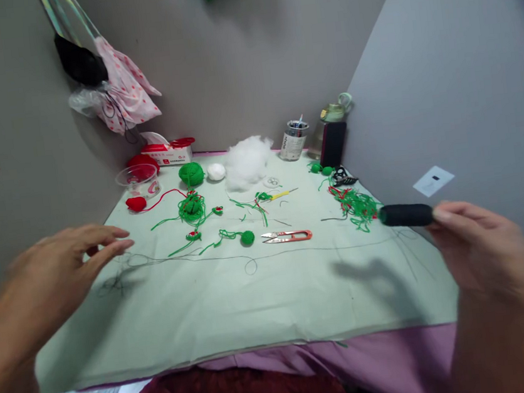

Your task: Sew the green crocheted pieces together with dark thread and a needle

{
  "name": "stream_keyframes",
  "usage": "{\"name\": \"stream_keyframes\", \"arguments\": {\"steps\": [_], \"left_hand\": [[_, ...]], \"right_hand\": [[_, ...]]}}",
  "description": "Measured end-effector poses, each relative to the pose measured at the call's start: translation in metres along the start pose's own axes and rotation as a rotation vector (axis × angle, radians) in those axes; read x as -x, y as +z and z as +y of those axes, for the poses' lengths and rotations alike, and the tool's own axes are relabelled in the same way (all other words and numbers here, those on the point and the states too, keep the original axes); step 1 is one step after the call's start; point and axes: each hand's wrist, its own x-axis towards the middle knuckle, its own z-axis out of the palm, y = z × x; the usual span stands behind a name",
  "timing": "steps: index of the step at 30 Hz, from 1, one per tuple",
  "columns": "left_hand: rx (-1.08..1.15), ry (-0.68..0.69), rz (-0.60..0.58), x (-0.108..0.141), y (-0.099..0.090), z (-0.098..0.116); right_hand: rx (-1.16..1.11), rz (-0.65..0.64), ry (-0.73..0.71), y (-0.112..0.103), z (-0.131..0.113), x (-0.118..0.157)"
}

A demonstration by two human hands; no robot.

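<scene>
On the left, my left hand (77,261) is raised over the table's left side, thumb and fingers pinched together at the end of a thin dark thread (212,257). The thread runs loosely across the table, with a small loop near the middle and a tangle below my left hand. At the right, my right hand (480,241) grips one end of a black cylindrical spool (406,215), held level above the table's right edge. Orange-handled thread snips (290,236) lie between the hands, beside a small green crocheted ball (247,238).
Behind lie green yarn (192,207), white stuffing (249,163), a yellow-handled hook (281,195) and a clear tub (140,184). A pen can (294,140) and bottle (336,122) stand back right. Green-red yarn scraps (355,206) lie near the spool. Grey walls enclose the table.
</scene>
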Motion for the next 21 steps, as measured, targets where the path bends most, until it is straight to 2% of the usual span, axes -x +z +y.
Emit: {"name": "stream_keyframes", "arguments": {"steps": [1,3,4,5,8,11,14,16,18,21], "left_hand": [[-0.133,-0.010,0.007,-0.001,0.003,0.021],[-0.077,0.034,0.044,-0.004,0.010,0.059],[-0.033,0.016,-0.008,-0.005,0.014,0.073],[0.025,0.006,-0.006,-0.007,0.018,0.082],[0.076,0.047,-0.042,-0.015,0.029,0.093],[0.091,0.245,-0.060,-0.021,0.042,0.103],[0.252,0.297,-0.099,-0.016,0.060,0.128],[0.452,0.264,-0.237,-0.010,0.073,0.147],[0.690,0.200,-0.434,-0.005,0.085,0.161],[0.947,0.111,-0.806,-0.002,0.093,0.165]], "right_hand": [[0.004,-0.059,-0.010,0.012,-0.002,0.004],[0.008,-0.188,-0.033,0.037,-0.005,0.012],[0.005,-0.250,-0.044,0.048,-0.007,0.017],[0.004,-0.309,-0.052,0.059,-0.008,0.021],[0.029,-0.465,-0.084,0.082,-0.014,0.030],[0.084,-0.573,-0.137,0.098,-0.020,0.037],[0.117,-0.659,-0.130,0.112,-0.027,0.046],[0.106,-0.718,-0.095,0.120,-0.029,0.051],[0.051,-0.766,-0.062,0.126,-0.030,0.055],[-0.052,-0.775,-0.020,0.128,-0.028,0.053]]}}
